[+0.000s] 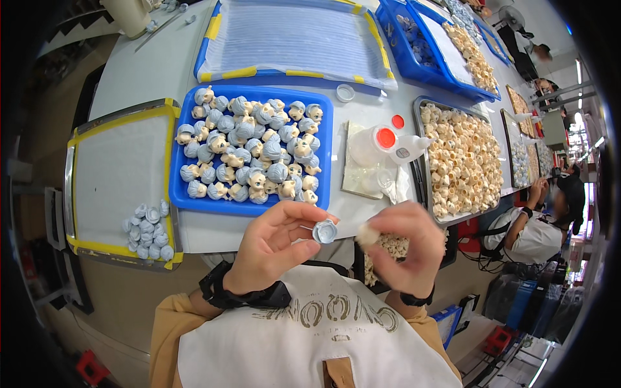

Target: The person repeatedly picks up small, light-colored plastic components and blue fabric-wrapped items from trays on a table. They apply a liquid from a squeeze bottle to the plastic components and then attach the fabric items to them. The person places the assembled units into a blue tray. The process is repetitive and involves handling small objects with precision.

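Between the thumb and fingers of my left hand (275, 242) is a small grey-blue doll hair cap (325, 231), its hollow side showing. My right hand (407, 239), slightly blurred, pinches a small cream-coloured doll head part (368, 235) a little to the right of the cap; the two pieces are apart. Just beyond my hands, a blue tray (252, 207) holds many doll heads (257, 181) with painted faces and grey-blue hair. Loose hair caps (147, 231) lie heaped on a yellow-taped frame (116, 174) at the left.
A metal tray (424, 161) full of cream pieces (459, 158) stands at the right. Between the trays are a plastic bottle (409, 149) and a red-capped container (369, 145) on a board. Behind lie a cloth-lined tray (291, 42) and blue bins (414, 64). Another person (537, 229) sits at the right.
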`<state>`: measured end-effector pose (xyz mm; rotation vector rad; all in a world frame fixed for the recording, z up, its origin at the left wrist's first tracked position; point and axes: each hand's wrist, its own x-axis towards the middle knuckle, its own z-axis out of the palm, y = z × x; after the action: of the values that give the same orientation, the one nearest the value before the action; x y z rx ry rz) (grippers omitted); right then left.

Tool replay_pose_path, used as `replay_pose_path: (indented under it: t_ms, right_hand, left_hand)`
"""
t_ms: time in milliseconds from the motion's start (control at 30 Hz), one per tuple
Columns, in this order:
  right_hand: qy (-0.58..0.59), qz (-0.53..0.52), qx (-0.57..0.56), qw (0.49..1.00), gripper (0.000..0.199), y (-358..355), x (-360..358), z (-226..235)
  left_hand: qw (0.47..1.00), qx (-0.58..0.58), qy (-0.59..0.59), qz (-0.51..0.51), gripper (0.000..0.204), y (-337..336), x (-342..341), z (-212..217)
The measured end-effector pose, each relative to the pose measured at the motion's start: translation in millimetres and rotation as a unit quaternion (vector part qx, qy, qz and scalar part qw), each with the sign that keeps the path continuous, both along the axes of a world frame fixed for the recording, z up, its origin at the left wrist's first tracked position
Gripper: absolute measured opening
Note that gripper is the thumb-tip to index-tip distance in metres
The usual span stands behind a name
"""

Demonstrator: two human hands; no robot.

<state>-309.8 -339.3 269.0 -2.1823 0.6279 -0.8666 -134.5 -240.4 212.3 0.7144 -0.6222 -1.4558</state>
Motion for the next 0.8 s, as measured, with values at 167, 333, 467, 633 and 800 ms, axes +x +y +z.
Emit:
replay_pose_path:
  t_ms: [167, 333, 467, 633, 800]
  right_hand:
    - [-0.001, 0.071, -0.032, 0.997, 0.037, 3.8, 12.2, -3.9]
    - [0.049, 0.097, -0.048, 0.993, 0.038, 1.4, 12.6, -4.5]
    - [0.06, 0.114, -0.064, 0.99, 0.042, 0.7, 12.0, -6.7]
    - [0.035, 0.069, -0.089, 0.993, 0.043, 5.4, 26.2, -12.2]
    - [0.035, 0.05, -0.135, 0.989, 0.039, 6.2, 28.5, -23.8]
  left_hand:
    - [1.0, -0.004, -0.028, -0.007, 0.034, 4.1, 1.8, 2.1]
    - [0.998, -0.03, -0.052, -0.007, 0.04, 2.1, 0.3, -2.5]
    - [0.999, 0.008, -0.029, -0.024, 0.049, 3.1, 3.2, 0.3]
    - [0.996, 0.07, 0.036, -0.038, 0.058, 1.1, 2.3, 7.9]
    - [0.997, 0.074, 0.0, -0.032, 0.061, 1.8, 2.8, 1.8]
